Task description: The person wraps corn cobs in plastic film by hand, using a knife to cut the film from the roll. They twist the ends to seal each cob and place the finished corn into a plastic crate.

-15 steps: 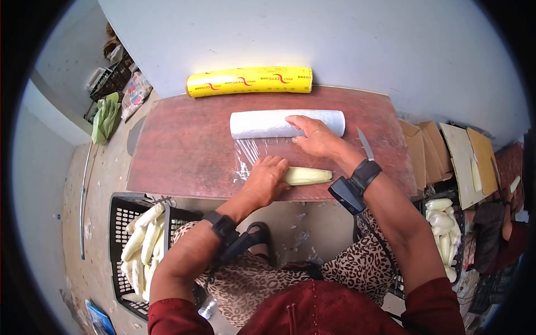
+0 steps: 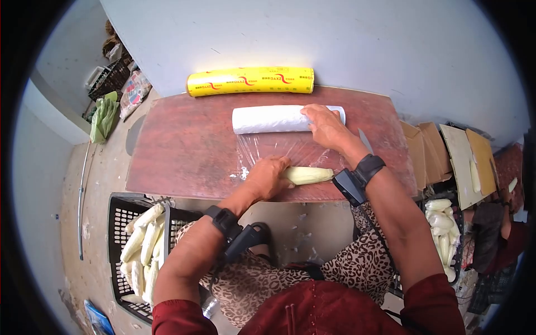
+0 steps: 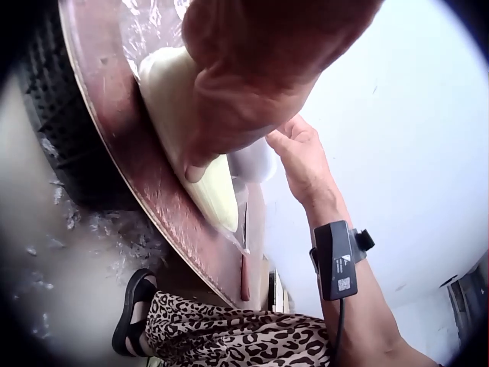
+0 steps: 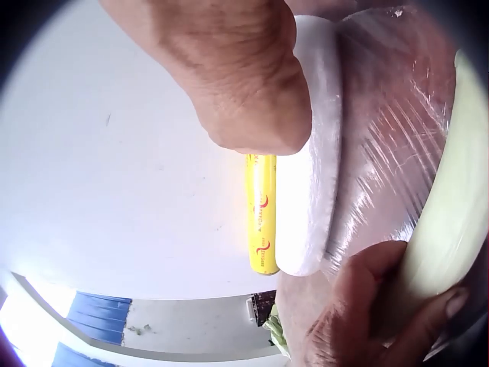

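My left hand (image 2: 269, 177) grips the left end of a pale green ear of corn in its husk (image 2: 310, 176) near the table's front edge. In the right wrist view its thumb and fingers (image 4: 365, 267) lie around the ear's end. Over the right part of a white roll of cling film (image 2: 267, 119) my right hand (image 2: 330, 128) holds on, fingers across the top and thumb on the near side. A clear sheet of film (image 2: 267, 146) stretches, creased, from the roll to the corn. In the right wrist view the right fingertips are hidden.
A knife (image 2: 365, 140) lies right of the roll, partly behind the right wrist. A yellow packaged roll (image 2: 251, 81) sits at the table's back edge. Black crates hold husked corn (image 2: 146, 240) at left and pale wrapped ears (image 2: 441, 220) at right. Cardboard (image 2: 427, 151) stands beyond the table.
My right hand has slid right along the roll and closed more over it. The roll has shifted slightly back, and the film looks more stretched. The left hand and corn have barely moved.
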`<control>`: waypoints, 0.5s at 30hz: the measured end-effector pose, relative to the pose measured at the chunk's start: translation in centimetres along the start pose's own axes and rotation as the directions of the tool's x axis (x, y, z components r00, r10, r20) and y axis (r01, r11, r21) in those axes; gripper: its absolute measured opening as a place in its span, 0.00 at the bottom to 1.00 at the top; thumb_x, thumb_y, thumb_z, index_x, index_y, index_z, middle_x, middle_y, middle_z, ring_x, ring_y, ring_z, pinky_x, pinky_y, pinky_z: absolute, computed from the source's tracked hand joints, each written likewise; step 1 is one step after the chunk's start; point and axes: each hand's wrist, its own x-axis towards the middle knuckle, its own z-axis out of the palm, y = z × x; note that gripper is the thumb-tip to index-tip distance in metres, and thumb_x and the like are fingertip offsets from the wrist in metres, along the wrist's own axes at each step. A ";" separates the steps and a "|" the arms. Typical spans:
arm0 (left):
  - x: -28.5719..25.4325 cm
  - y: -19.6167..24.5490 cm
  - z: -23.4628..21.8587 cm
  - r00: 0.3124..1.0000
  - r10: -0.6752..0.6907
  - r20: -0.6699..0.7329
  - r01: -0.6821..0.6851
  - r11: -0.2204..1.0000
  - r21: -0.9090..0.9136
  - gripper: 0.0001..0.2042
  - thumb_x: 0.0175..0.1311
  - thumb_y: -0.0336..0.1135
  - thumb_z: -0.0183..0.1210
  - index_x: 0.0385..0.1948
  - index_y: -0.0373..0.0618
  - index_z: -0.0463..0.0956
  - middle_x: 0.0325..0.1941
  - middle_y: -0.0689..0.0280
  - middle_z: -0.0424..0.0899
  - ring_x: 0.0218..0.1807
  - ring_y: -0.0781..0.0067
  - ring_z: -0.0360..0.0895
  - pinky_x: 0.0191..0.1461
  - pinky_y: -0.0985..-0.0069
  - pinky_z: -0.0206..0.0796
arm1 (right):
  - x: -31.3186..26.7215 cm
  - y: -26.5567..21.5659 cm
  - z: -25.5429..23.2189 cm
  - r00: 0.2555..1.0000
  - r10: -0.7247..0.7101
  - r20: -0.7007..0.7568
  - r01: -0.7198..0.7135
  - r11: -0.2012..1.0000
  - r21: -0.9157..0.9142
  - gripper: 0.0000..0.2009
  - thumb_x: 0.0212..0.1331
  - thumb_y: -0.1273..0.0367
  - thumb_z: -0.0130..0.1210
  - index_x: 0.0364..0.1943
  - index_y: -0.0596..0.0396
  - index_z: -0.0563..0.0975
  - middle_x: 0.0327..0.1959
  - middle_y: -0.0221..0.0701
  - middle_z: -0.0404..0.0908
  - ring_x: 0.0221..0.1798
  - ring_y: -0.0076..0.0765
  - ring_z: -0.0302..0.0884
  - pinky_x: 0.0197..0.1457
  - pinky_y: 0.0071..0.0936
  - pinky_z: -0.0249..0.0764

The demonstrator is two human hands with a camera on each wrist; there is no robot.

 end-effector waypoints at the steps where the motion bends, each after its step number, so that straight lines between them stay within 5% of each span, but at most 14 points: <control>1: 0.2 -0.3 -0.1 0.999 -0.033 0.020 0.033 0.999 -0.011 0.20 0.48 0.38 0.68 0.42 0.40 0.74 0.41 0.52 0.81 0.48 0.47 0.77 0.52 0.60 0.68 | -0.3 0.1 -0.1 1.000 0.012 -0.020 -0.012 1.000 0.016 0.17 0.57 0.76 0.53 0.53 0.57 0.74 0.58 0.39 0.73 0.62 0.45 0.68 0.63 0.42 0.63; 5: 0.6 -0.6 -0.6 0.990 -0.097 0.102 0.099 0.995 -0.014 0.21 0.51 0.42 0.67 0.43 0.40 0.76 0.42 0.50 0.82 0.48 0.46 0.78 0.52 0.59 0.68 | -1.3 -1.6 -2.4 0.988 0.130 0.078 -0.142 0.974 0.179 0.13 0.57 0.74 0.56 0.46 0.60 0.76 0.49 0.41 0.78 0.54 0.45 0.75 0.58 0.39 0.70; 9: 0.7 -0.8 -1.0 0.986 -0.114 0.125 0.124 0.989 -0.078 0.21 0.52 0.43 0.68 0.45 0.41 0.77 0.42 0.49 0.82 0.49 0.46 0.78 0.52 0.60 0.68 | -3.0 -2.6 -2.0 0.964 0.018 0.264 -0.134 0.894 0.427 0.17 0.53 0.65 0.63 0.44 0.60 0.76 0.43 0.41 0.78 0.49 0.42 0.77 0.52 0.36 0.73; 12: 0.8 -1.6 -0.6 0.984 -0.112 0.136 0.132 0.980 -0.149 0.19 0.55 0.40 0.67 0.45 0.40 0.77 0.41 0.49 0.82 0.46 0.51 0.80 0.49 0.64 0.69 | -5.1 -2.9 -0.2 0.933 -0.204 0.295 0.119 0.952 0.282 0.21 0.52 0.65 0.64 0.48 0.58 0.74 0.46 0.40 0.75 0.51 0.43 0.75 0.54 0.38 0.71; 15: 1.1 -2.0 -0.6 0.984 -0.096 0.148 0.120 0.979 -0.164 0.19 0.57 0.40 0.66 0.46 0.40 0.77 0.41 0.50 0.83 0.45 0.54 0.80 0.49 0.65 0.69 | -6.8 -4.3 0.4 0.895 -0.190 0.404 0.174 0.982 0.075 0.25 0.48 0.63 0.67 0.49 0.54 0.69 0.49 0.36 0.67 0.58 0.44 0.66 0.58 0.47 0.64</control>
